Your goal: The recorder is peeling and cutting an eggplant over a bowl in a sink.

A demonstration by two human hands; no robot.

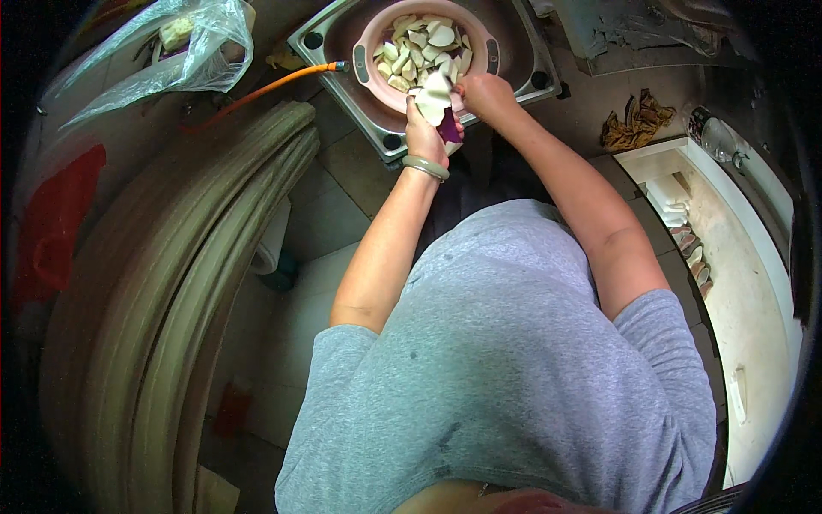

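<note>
My left hand (425, 135), with a pale bangle at its wrist, is closed around a cut piece of eggplant (434, 98). White flesh faces up, and purple skin shows by my fingers. Close on its right, my right hand (488, 97) is curled closed; whatever it grips is hidden from this angle. Just beyond both hands, a pink basin (369, 79) with grey handles sits in the metal sink (338, 51). Several white-fleshed cut eggplant pieces (417, 50) lie heaped in it.
An orange hose (282, 83) reaches the sink's left rim. Clear plastic bags (201, 51) lie at the upper left, above a curved, ridged pale slab (163, 257). To the right are a crumpled brown cloth (635, 120) and a white open cabinet (741, 283).
</note>
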